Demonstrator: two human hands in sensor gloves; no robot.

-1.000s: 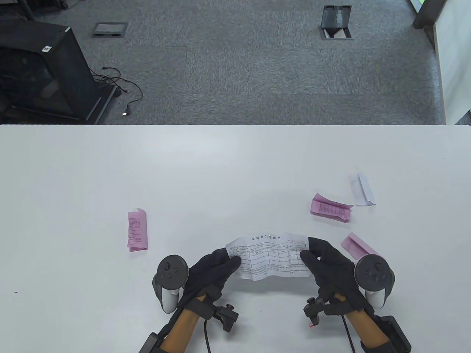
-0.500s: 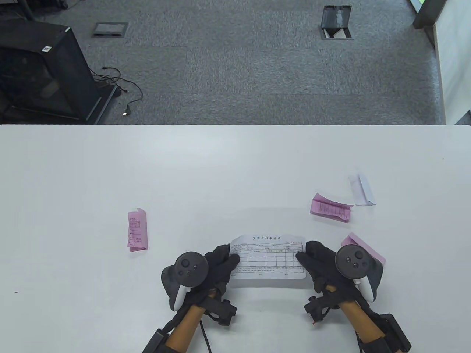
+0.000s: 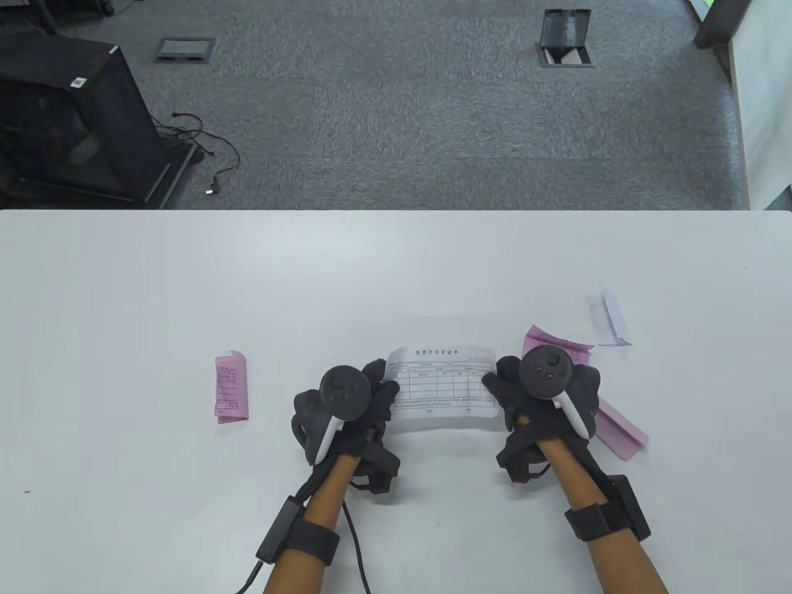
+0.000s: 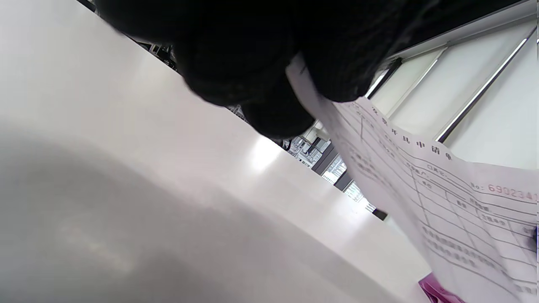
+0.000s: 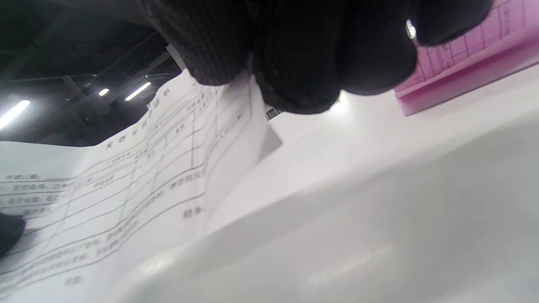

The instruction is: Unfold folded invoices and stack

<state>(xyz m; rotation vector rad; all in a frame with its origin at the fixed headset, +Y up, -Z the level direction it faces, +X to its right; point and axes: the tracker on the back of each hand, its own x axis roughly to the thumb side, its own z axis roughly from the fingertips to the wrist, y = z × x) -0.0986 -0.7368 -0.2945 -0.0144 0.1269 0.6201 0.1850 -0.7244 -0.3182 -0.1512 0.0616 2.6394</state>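
Pink invoice [image 3: 557, 348] half hidden under right hand [image 3: 544, 396].

The white invoice [image 4: 454, 202] I hold carries a red serial number at its upper right, reading "No: 6902341" up to where the left wrist view cuts it off. Its heading is a row of Chinese characters, too blurred for me to read with certainty, above a ruled table. The pink slip [image 3: 231, 388] on my left bears printing too small to read.
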